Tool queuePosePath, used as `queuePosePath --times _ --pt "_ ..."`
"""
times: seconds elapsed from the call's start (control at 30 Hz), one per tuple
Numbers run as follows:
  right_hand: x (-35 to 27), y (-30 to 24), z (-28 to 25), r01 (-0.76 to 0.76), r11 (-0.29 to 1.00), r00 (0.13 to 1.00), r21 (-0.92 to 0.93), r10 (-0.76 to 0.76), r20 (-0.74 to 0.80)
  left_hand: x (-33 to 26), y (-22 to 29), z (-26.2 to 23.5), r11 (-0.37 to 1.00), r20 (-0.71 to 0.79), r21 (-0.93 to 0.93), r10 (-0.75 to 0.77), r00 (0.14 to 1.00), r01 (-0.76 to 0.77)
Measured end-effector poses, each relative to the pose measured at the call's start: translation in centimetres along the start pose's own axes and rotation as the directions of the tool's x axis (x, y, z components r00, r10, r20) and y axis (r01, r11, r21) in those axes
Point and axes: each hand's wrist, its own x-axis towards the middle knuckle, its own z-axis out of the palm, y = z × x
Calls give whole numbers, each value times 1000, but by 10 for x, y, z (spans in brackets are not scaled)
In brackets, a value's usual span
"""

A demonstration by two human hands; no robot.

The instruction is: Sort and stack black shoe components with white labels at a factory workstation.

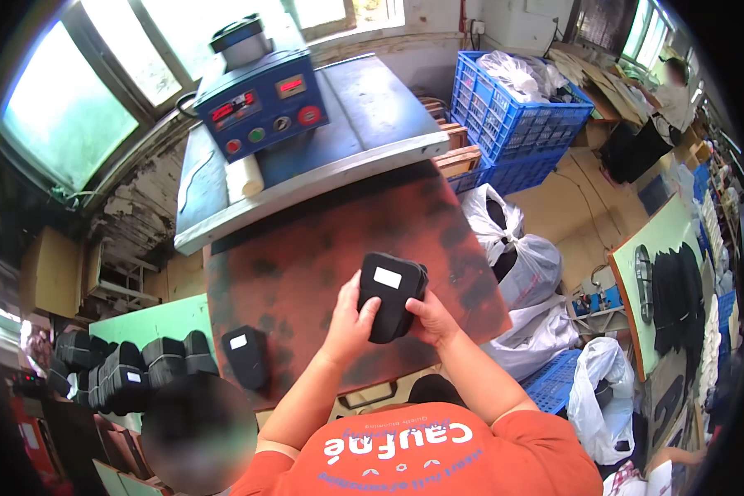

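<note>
A black stack of flat, rounded pieces [386, 312] with a white label on top is held over the reddish-brown work surface [306, 289]. My left hand [349, 324] grips its left side, thumb on top. On the right side, my right hand [431, 321] closes round the lower corner. Fingers under the stack are hidden. To the left of my left forearm, a second black piece [246, 364] with a white label lies near the surface's left edge.
Behind the surface stands a blue machine [264, 107] with a control box and a metal-edged top. Bundled black pieces [124, 376] sit on a green table at left. Blue crates [512, 116] and white bags [525, 269] stand at right. Another person [674, 99] is far right.
</note>
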Motion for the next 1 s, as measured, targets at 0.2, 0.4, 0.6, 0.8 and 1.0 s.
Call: queuePosePath --times 0.2,0.4,0.6,0.8,1.0 --pt "8 -54 -98 106 972 980 -210 -138 -145 46 0 89 918 -75 384 131 989 -93" --pt "-12 -57 -122 105 986 994 127 -100 -42 52 32 119 791 -62 552 356 932 -265" --pt "-26 -59 -137 -8 947 1000 321 2 17 118 -3 105 740 -139 -535 -552 822 407" --pt "-36 -63 -136 -91 897 996 433 84 36 207 -63 120 798 -185 -420 -541 820 432" --pt "-21 -78 -123 -79 934 994 349 101 -44 236 -86 119 918 -301 49 -361 883 392"
